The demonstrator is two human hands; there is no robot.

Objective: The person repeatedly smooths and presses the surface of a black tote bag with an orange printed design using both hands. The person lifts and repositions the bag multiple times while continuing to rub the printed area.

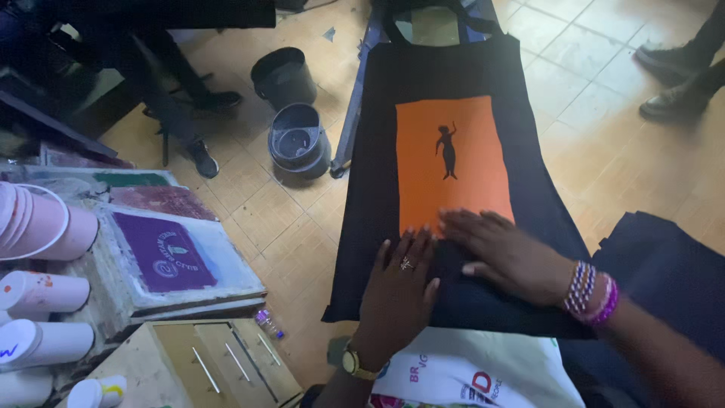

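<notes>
**Head view: two flat hands on a black tote bag with an orange print**

Head camera looks down at a long black tote bag point(461, 83) stretched over a narrow desk point(349, 132) whose blue edge shows along the bag's left side. The bag's handles lie at the far end. In the middle of the bag sits an orange rectangle point(423, 162) bearing a small dark figure point(447, 149) with one arm raised.

At the left, a stack of printing screens point(170, 253) rests at an angle, the top one showing a purple panel. Two dark buckets point(298, 140) stand on the tiled floor point(604, 159) between the screens and the desk. White containers point(41, 291) lie at the far left edge.

The right hand point(507, 253), with beaded bracelets at the wrist, lies flat and spread wide, holding nothing, its fingertips on the orange rectangle's lower edge. The left hand point(399, 291), wearing a ring and a wristwatch, is likewise open and flat on the black cloth just below the rectangle, fingertips touching its bottom edge, close beside the right hand.
</notes>
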